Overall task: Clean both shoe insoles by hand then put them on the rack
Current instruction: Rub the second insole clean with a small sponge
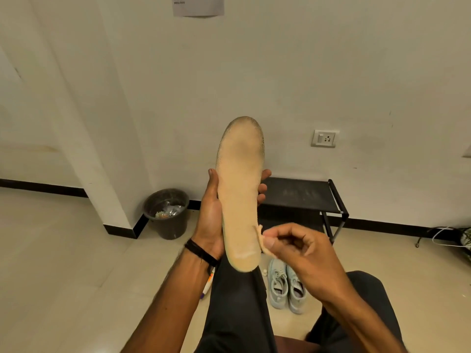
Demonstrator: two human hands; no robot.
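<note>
While the left hand [212,212] grips the insole [240,192] upright at mid-frame, the right hand [303,250] pinches a small scrap of cloth [262,242] against its lower right edge. Cleaning of this first insole looks under way; next, wiping up toward the grimy toe. The black rack [300,194] waits behind, pale sneakers [286,286] on the floor below.

A plain room in a home, likely an entry corner: a low black rack [300,193] stands against the white wall. Left of the rack sits a bin [167,212]; before it, sneakers [286,287] on tiled floor; above it, a socket [324,138].
</note>
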